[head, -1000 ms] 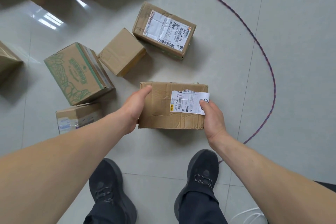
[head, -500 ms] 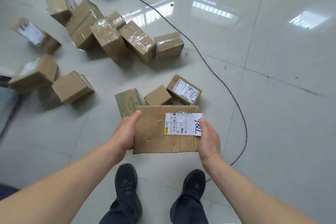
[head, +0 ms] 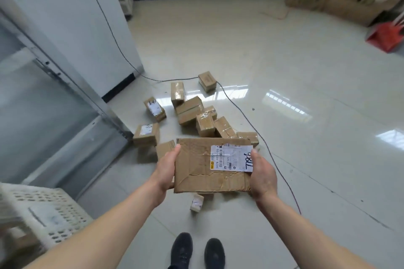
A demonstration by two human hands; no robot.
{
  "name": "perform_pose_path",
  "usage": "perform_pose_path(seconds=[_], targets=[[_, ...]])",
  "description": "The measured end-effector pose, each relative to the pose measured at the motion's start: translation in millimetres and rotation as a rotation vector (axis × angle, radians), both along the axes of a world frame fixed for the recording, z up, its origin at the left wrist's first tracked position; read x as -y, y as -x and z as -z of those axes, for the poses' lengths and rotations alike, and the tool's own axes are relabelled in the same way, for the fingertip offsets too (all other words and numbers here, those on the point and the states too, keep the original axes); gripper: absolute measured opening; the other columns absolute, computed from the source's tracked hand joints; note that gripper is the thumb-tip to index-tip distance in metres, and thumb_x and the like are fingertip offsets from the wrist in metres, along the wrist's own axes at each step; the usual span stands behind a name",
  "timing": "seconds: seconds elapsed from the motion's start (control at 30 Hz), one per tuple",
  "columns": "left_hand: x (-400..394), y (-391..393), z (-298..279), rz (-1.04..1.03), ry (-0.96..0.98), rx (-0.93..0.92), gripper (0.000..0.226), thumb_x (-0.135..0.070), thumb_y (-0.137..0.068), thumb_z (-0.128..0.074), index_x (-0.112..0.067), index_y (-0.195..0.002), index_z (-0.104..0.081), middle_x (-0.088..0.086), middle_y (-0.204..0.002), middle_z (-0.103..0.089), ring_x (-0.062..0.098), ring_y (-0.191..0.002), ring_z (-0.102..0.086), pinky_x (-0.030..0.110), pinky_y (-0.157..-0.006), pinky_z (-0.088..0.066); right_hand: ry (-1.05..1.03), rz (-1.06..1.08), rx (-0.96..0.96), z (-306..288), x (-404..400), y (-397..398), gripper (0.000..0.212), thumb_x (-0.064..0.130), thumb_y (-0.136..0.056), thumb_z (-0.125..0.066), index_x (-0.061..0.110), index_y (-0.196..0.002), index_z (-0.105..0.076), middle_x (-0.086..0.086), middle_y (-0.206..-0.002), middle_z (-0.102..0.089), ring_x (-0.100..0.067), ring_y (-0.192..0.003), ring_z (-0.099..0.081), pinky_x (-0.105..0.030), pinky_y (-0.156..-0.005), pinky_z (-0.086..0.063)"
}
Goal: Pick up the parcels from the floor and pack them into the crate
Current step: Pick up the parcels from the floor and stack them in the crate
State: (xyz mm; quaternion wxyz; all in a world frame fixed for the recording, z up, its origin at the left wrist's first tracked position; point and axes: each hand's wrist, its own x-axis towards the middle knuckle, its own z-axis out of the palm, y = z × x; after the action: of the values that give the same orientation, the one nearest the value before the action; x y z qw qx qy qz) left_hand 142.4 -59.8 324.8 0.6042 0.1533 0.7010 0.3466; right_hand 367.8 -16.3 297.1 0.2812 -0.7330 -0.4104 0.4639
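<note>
Both hands, left (head: 165, 168) and right (head: 262, 176), grip a labelled parcel (head: 196, 168); the white crate (head: 43, 214) sits lower left.

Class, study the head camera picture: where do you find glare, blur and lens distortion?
Head view: window glare on the glossy floor; the white crate at lower left is motion-blurred; the wide angle bends the door frame; the held parcel and its label stay fairly sharp.

Crate (head: 50, 218) blurred, cut off at left edge (contents unreadable); held parcel (head: 196, 168) hides parcels behind.
</note>
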Motion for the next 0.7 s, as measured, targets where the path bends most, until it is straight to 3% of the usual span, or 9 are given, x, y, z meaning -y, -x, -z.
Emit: perform_pose_path(seconds=[0.1,0.17,0.27,0.33,0.43,0.5,0.6,0.7], targets=[[15,28,-35,-0.075,-0.065,-0.030,0.047,-0.057,-0.100,-0.035,-0.026,-0.115,-0.066,0.003,-0.106,-0.075,0.011,-0.080,-0.068,0.029,-0.066,-0.048,-0.061,-0.111,-0.032,-35,-11,33,0.048,0.046,-0.106,-0.044,0.018,-0.077,-0.070,0.002,-0.081,-0.073,-0.026,-0.085,-0.067,-0.040,-0.076,-0.049],[28,47,-52,-0.137,-0.101,-0.054,0.048,-0.058,-0.100,-0.033,-0.026,-0.114,-0.067,0.004,-0.104,-0.075,0.009,-0.075,-0.069,0.028,-0.064,-0.049,-0.090,-0.214,-0.047,-50,-14,58,0.049,0.049,-0.105,-0.042,0.020,-0.077,-0.069,0.001,-0.077,-0.071,-0.026,-0.081,-0.065,-0.040,-0.071,-0.048],[54,71,-76,-0.241,-0.124,-0.100,0.053,-0.061,-0.099,-0.032,-0.025,-0.113,-0.068,0.003,-0.103,-0.075,0.012,-0.079,-0.069,0.030,-0.068,-0.050,-0.095,-0.331,-0.101,-70,-12,96,0.065,0.075,-0.087,-0.040,0.017,-0.080,-0.069,-0.008,-0.081,-0.072,-0.033,-0.084,-0.068,-0.053,-0.078,-0.054],[76,86,-88,-0.317,-0.138,-0.124,0.054,-0.060,-0.100,-0.031,-0.023,-0.111,-0.069,0.003,-0.102,-0.075,0.014,-0.081,-0.069,0.031,-0.070,-0.052,-0.105,-0.416,-0.127,-83,-7,120,0.063,0.070,-0.093,-0.041,0.015,-0.081,-0.068,-0.010,-0.082,-0.071,-0.032,-0.083,-0.068,-0.053,-0.077,-0.055],[109,108,-102,-0.428,-0.170,-0.154,0.055,-0.058,-0.101,-0.029,-0.022,-0.106,-0.070,0.002,-0.094,-0.076,0.013,-0.080,-0.070,0.030,-0.069,-0.052,-0.117,-0.569,-0.150,-103,4,156,0.056,0.058,-0.103,-0.039,0.013,-0.085,-0.067,-0.014,-0.087,-0.070,-0.026,-0.078,-0.067,-0.041,-0.069,-0.055],[133,122,-112,-0.513,-0.181,-0.166,0.054,-0.058,-0.101,-0.030,-0.024,-0.104,-0.071,-0.001,-0.088,-0.077,0.012,-0.079,-0.071,0.029,-0.067,-0.051,-0.117,-0.654,-0.175,-114,15,180,0.057,0.061,-0.101,-0.039,0.014,-0.089,-0.069,-0.013,-0.089,-0.072,-0.025,-0.081,-0.070,-0.044,-0.074,-0.059],[172,141,-123,-0.620,-0.185,-0.179,0.054,-0.060,-0.100,-0.031,-0.025,-0.106,-0.072,-0.001,-0.095,-0.076,0.014,-0.086,-0.070,0.029,-0.068,-0.051,-0.131,-0.749,-0.176,-125,38,216,0.060,0.072,-0.092,-0.040,0.021,-0.088,-0.071,-0.008,-0.089,-0.075,-0.027,-0.087,-0.071,-0.050,-0.083,-0.059],[215,163,-125,-0.694,-0.228,-0.213,0.052,-0.055,-0.102,-0.030,-0.023,-0.108,-0.070,-0.003,-0.097,-0.074,0.006,-0.075,-0.071,0.021,-0.058,-0.052,-0.160,-0.837,-0.172,-139,70,250,0.057,0.070,-0.095,-0.039,0.024,-0.088,-0.072,-0.003,-0.088,-0.074,-0.024,-0.087,-0.070,-0.044,-0.081,-0.057]])
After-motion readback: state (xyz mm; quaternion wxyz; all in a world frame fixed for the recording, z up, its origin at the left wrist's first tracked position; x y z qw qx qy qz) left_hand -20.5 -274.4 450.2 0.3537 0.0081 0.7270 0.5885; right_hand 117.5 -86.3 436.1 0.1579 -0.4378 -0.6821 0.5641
